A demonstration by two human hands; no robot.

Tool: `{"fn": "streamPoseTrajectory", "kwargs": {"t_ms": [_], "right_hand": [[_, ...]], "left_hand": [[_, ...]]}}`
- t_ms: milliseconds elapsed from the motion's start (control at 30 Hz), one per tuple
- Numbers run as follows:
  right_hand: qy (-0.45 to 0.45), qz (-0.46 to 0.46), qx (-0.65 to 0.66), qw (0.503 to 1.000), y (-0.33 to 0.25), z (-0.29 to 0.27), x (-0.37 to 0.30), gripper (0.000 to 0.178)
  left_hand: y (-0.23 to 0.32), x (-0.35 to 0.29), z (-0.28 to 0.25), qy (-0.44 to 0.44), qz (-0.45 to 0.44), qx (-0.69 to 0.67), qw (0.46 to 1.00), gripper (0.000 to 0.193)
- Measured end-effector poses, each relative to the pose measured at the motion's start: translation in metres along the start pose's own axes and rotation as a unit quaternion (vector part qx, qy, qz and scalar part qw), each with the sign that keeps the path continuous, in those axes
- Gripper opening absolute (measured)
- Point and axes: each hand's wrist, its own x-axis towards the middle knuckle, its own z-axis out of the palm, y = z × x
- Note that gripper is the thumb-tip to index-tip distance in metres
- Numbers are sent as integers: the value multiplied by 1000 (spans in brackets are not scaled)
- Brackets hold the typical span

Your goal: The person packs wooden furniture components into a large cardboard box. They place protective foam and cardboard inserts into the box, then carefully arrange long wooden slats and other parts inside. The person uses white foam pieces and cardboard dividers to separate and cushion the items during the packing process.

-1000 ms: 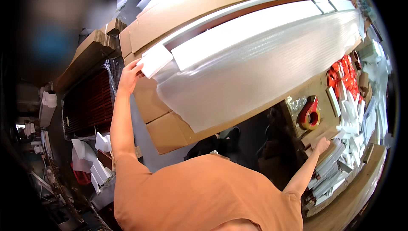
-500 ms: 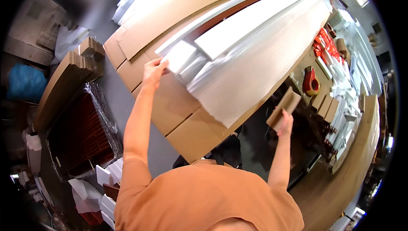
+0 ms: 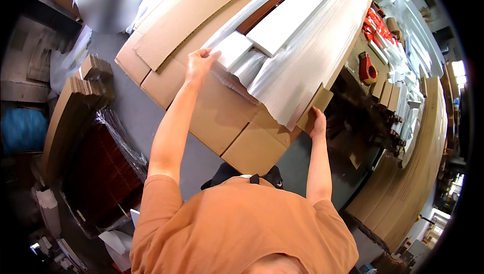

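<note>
A: Both hands sit differently than half a second back: the left hand (image 3: 200, 64) has slid from the wrap's corner to the end of the white foam block (image 3: 233, 50), and the right hand (image 3: 317, 124) now holds the small brown cardboard end flap (image 3: 313, 107) folded up against the sheet

B: State of each grip?

A: Left fingers are curled over the foam block's near edge and the crumpled clear bubble-wrap sheet (image 3: 302, 67), pinching both. Right hand clasps the flap from below, thumb side hidden, so how tightly cannot be told

B: Where does the packed item lie?

A: A long white panel (image 3: 297, 14) rests lengthwise inside the open flat brown cardboard carton (image 3: 222, 118), on the grey worktable (image 3: 131, 113), half draped by the wrap

B: Likely faults from this position?

A: Judged from the slack wrap, it may bunch under the flap and stop it folding flat. The foam block, held only at one end, may shift off the panel's end. The red tape dispenser (image 3: 367, 68) lies well apart from the right hand, so a released flap may spring open
</note>
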Motion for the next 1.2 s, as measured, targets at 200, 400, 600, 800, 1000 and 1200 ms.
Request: {"fn": "streamPoseTrajectory", "kwargs": {"t_ms": [200,400,600,800,1000,1200], "right_hand": [[7,-180,-354,918,12,30,-12,36],[110,-233,-547,796,44,49,-20,24],[156,-158,-10,975,-38,55,-63,25],[81,-313,31,946,-174,214,-135,22],[-5,-239,-347,907,-159,338,-81,21],[15,-130,-347,929,-99,384,-44,27]], "left_hand": [[29,-17,7,74,200,388,897,35],[33,-26,13,-7,398,421,815,15],[26,-10,8,-131,515,375,759,29],[33,0,2,-216,532,360,735,21],[37,21,-14,-350,490,317,733,19],[36,101,-106,-330,460,224,793,22]]}}
